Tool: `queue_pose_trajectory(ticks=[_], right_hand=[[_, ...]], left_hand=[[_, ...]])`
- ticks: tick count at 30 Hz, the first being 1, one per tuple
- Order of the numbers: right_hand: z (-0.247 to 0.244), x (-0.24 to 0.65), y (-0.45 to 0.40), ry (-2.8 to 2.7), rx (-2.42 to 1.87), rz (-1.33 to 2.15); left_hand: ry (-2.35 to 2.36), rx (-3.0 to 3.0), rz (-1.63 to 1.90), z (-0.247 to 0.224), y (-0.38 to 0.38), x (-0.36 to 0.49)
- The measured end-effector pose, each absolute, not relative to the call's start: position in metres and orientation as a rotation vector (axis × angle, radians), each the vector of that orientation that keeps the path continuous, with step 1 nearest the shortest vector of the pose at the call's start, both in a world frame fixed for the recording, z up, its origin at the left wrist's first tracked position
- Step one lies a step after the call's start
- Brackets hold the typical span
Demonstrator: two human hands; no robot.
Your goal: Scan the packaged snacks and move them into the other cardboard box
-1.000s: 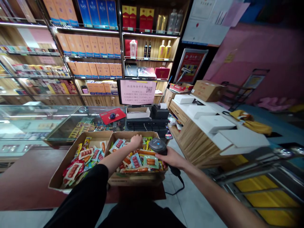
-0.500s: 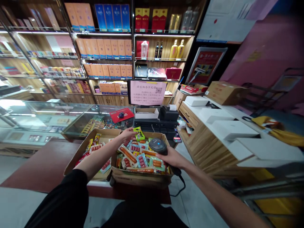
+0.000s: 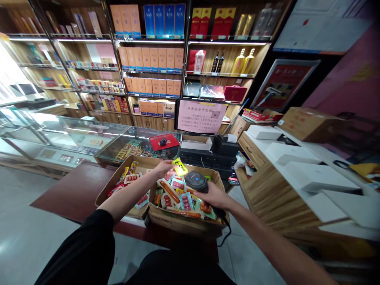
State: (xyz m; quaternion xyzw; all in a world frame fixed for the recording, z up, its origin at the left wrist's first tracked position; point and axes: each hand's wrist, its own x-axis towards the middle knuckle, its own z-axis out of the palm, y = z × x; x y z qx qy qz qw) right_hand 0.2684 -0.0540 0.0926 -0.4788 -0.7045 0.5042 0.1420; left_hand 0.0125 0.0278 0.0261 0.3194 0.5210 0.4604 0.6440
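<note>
Pinched in my left hand [image 3: 165, 168] is a small yellow snack packet [image 3: 179, 167], held up over the back of the right cardboard box [image 3: 181, 225]. My right hand [image 3: 214, 194] is wrapped round a black barcode scanner [image 3: 196, 181], its head pointing toward the packet and a blue light showing on top. The scanner's cable hangs down past the box's right side. Below both hands, packaged sausages [image 3: 186, 201] in clear and coloured wrappers fill the right box. A second, shallower cardboard box [image 3: 102, 198] stands against its left side, holding several snack packets, with my left forearm across it.
Both boxes stand on a dark red table [image 3: 68, 186]. Behind are a glass display counter [image 3: 118, 138], a red sheet [image 3: 170, 142], a monitor [image 3: 200, 116] with a pink notice, and a receipt printer [image 3: 225, 146]. White boxes [image 3: 323, 174] line the wooden counter at right.
The view has turned a little left, so the scene sits further right. The packet in my left hand has tilted and shows a brighter yellow face. The scanner has moved nearer the packet.
</note>
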Motion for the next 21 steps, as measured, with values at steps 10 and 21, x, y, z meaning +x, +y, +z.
queue_pose_trajectory(ticks=[10, 21], right_hand=[[0.085, 0.25, -0.054, -2.058, -1.394, 1.435], [0.069, 0.213, -0.039, -2.054, -1.315, 1.512]], left_hand=[[1.189, 0.784, 1.068, 0.036, 0.016, -0.007], [1.338, 0.587, 1.252, 0.04, -0.045, -0.137]])
